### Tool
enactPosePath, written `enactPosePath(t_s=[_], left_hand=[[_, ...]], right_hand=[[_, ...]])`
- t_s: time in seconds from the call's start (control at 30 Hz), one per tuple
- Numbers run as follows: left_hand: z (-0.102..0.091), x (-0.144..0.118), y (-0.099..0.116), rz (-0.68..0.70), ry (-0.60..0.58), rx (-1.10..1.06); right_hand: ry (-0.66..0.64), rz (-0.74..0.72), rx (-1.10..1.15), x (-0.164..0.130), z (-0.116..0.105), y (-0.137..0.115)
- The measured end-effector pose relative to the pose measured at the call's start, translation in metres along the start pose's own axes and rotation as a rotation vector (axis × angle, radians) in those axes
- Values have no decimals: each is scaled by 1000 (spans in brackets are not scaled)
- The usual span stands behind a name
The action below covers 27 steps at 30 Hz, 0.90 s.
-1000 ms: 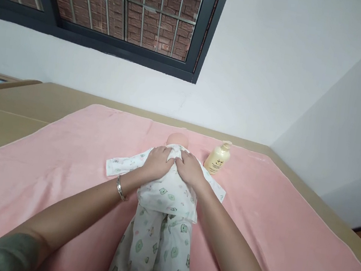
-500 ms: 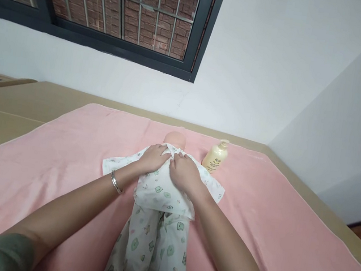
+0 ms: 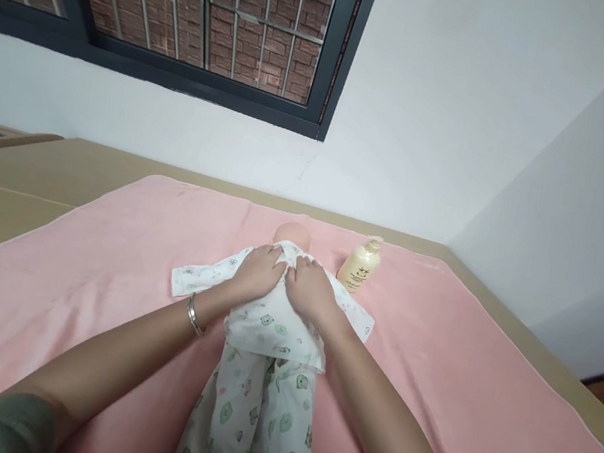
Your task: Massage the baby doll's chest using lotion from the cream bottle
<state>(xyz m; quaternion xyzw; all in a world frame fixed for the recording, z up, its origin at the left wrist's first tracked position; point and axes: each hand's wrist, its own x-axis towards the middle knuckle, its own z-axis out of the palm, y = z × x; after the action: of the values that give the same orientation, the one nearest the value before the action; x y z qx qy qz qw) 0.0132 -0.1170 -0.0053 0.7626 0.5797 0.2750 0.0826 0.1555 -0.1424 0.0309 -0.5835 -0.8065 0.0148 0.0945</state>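
Observation:
A baby doll [image 3: 293,236] with a smooth pinkish head lies stretched out on a pink blanket, its face not visible. It wears a white printed top [image 3: 278,333] and matching trousers [image 3: 241,407], with both sleeves spread to the sides. On the upper left of the doll's torso rests my left hand [image 3: 260,272], laid flat on the cloth. My right hand [image 3: 309,287] lies the same way on the upper right, its thumb close to the left one. Both hands are open and press on the top without visibly gripping it.
A yellow pump bottle [image 3: 360,265] stands to the right of the doll's head. The pink blanket [image 3: 129,246] covers much of a light wooden surface [image 3: 22,162]. Behind are a white wall [image 3: 408,121] and a dark-framed window [image 3: 198,86] with bars.
My left hand has shifted slightly to the right and turned a little, its thumb now nearer the right one. The left sleeve looks slightly narrower. My right hand has barely moved.

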Motion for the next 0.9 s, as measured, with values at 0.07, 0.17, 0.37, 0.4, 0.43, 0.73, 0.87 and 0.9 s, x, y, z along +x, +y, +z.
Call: enactPosePath(t_s=[0.07, 0.17, 0.37, 0.4, 0.43, 0.73, 0.87, 0.9], left_hand=[[-4, 5, -5, -16, -37, -37], [-3, -2, 1, -6, -9, 56], [2, -27, 26, 124, 84, 266], [0, -25, 26, 114, 68, 243], [-2, -22, 25, 95, 50, 212], [8, -2, 1, -9, 110, 51], [18, -8, 3, 14, 192, 87], [18, -9, 4, 28, 201, 111]], right_hand=[[-2, -53, -22, -8, -2, -9], [-14, -68, 42, -5, -4, -3], [1, 44, 145, 20, 1, 25], [8, 51, 119, 20, 2, 23], [13, 50, 90, 17, 3, 19], [31, -60, 64, -2, 1, -4], [23, 31, 183, 17, 3, 21], [19, 44, 191, 21, 5, 25]])
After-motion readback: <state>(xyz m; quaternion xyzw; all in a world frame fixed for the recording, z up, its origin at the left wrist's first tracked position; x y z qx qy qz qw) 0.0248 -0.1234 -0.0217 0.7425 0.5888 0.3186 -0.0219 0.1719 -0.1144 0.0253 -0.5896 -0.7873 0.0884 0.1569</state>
